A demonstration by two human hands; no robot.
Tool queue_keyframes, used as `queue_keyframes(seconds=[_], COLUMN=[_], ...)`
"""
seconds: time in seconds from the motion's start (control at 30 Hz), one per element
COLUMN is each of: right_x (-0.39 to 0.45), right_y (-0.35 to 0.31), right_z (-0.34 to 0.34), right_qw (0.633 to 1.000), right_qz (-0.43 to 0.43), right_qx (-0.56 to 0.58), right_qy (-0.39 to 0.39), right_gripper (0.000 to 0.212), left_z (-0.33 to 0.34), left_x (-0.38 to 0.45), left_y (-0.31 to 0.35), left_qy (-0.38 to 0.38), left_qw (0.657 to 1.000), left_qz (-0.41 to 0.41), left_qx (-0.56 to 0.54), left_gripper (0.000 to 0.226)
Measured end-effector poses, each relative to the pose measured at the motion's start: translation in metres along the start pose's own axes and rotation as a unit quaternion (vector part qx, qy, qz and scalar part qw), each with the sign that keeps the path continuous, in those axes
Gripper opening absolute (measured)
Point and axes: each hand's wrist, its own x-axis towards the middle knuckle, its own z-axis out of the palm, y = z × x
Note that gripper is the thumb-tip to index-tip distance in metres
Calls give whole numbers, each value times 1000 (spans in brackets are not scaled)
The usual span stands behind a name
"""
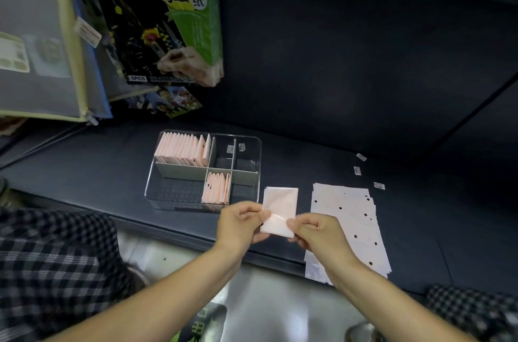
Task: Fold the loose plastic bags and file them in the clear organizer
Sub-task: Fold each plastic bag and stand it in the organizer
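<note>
A folded pale pink plastic bag is held just above the dark shelf's front edge. My left hand pinches its left side and my right hand pinches its lower right corner. To the right lies a flat stack of loose pink bags with black dots. Behind my hands stands the clear organizer with grey dividers. Its back left compartment holds a row of folded bags, and a front middle compartment holds several more.
The dark shelf stretches back and right, with small labels lying near the loose stack. Green scratch-paper packs and a zip pouch hang at the upper left. Checked fabric shows at the lower left.
</note>
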Motion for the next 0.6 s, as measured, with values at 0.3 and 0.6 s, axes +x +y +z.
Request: queue_keyframes(seconds=[0.3, 0.6], right_x=[26, 42], right_y=[16, 20], right_z=[11, 17], right_qw=[998, 998], right_qz=[15, 21], right_qx=[-63, -63], right_qy=[24, 23], right_gripper=[13, 17], left_z=[-41, -63], left_x=[34, 98], left_y=[-8, -18], left_qy=[-208, 157], left_qw=[963, 915], left_qz=[-107, 53], left_qx=[134, 367], left_gripper=[20, 18])
